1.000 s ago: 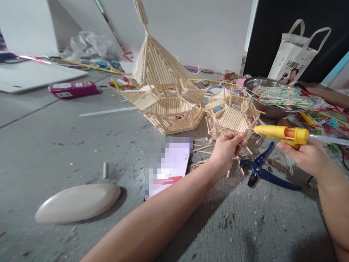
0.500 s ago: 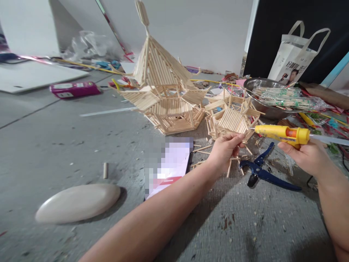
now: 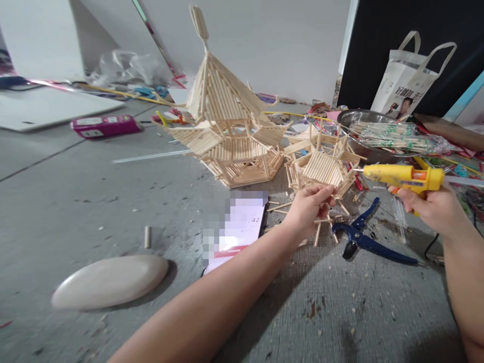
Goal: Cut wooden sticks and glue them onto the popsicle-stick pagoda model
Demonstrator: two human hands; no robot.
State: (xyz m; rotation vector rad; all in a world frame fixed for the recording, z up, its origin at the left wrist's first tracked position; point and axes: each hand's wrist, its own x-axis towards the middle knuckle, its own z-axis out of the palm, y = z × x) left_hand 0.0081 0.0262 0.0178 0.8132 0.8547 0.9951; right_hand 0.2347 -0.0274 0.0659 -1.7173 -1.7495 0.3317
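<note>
My right hand (image 3: 431, 204) grips a yellow hot glue gun (image 3: 404, 177), its metal nozzle pointing left toward the smaller wooden-stick model (image 3: 321, 166). A clear glue stick (image 3: 465, 181) sticks out of the gun's rear. At the near edge of that model is my left hand (image 3: 312, 204), its thumb and forefinger pinched together. Whatever lies between those fingertips is too small or hidden to make out. To the left stands a larger stick-built pavilion (image 3: 234, 146) with a pointed roof. Blue-handled cutters (image 3: 363, 239) rest on the floor below my hands, near loose wooden sticks (image 3: 282, 205).
A phone (image 3: 242, 222) with a lit screen lies left of my left hand. Behind the right hand is a metal bowl (image 3: 348, 121) with bagged sticks. A pale oval object (image 3: 109, 282) and a purple package (image 3: 106, 126) lie left; a white bag (image 3: 406, 80) stands behind.
My right hand has drawn the glue gun slightly right, so its nozzle is farther from my left fingertips. My left hand has shifted slightly left, still pinched by the smaller model.
</note>
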